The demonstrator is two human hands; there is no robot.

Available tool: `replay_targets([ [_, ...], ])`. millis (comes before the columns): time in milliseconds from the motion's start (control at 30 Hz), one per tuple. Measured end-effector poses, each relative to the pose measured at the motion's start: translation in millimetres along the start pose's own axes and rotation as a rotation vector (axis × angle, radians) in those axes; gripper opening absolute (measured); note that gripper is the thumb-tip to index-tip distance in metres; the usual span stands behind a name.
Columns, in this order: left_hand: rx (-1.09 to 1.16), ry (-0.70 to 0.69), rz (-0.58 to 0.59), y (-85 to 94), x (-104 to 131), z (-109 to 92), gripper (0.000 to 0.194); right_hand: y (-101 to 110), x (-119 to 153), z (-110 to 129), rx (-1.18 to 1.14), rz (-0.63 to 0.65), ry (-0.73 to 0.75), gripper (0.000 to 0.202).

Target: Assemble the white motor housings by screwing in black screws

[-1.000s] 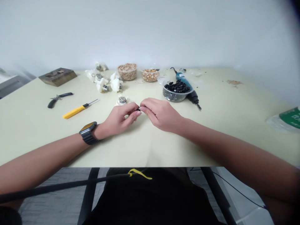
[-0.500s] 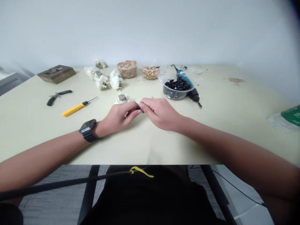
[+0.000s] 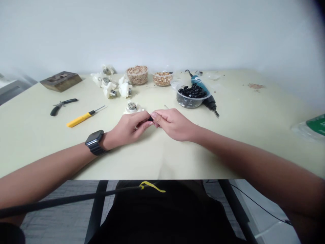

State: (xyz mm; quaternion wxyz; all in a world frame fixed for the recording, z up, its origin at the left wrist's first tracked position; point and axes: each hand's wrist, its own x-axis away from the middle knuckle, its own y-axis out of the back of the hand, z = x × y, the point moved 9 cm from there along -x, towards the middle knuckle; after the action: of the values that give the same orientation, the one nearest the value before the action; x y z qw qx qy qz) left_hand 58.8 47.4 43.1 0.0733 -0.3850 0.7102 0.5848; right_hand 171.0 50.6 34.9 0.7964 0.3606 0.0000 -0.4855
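My left hand [image 3: 130,126] is closed, pinching a small black piece [image 3: 150,119] between thumb and fingers. Fingertips of my right hand [image 3: 175,124] are closed on the same piece from the other side, so the hands meet over the table. Most of the piece is hidden by the fingers, and its exact kind cannot be made out. Just behind my left hand sits a white plastic part with a round metal motor end [image 3: 132,107], partly covered. To the right stands a clear bowl [image 3: 189,102] of shiny black pieces.
Pliers [image 3: 61,106] and a yellow-handled screwdriver [image 3: 80,119] lie left. Behind are several white motor parts [image 3: 125,89], a tub of pale bits [image 3: 137,77], a tub of brass-coloured bits [image 3: 162,80], a wooden block [image 3: 61,81] and a teal rotary tool [image 3: 209,101].
The right hand has shifted slightly downward, and its fingers have changed their pinch a little. Both hands still hold the black piece together.
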Motion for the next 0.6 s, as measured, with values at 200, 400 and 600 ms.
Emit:
replay_targets([
  [200,0.086,0.072,0.028,-2.0,-2.0,5.1,0.027,-0.5,0.2,-11.8,-0.155,0.021,-0.163,0.057],
  [400,0.596,0.334,0.038,-15.9,0.5,16.7,0.040,19.4,6.2,13.5,0.257,-0.157,0.143,0.026],
  [600,0.562,0.318,0.049,-15.7,0.8,12.8,0.040,5.2,4.2,6.6,0.290,-0.084,0.130,0.034],
])
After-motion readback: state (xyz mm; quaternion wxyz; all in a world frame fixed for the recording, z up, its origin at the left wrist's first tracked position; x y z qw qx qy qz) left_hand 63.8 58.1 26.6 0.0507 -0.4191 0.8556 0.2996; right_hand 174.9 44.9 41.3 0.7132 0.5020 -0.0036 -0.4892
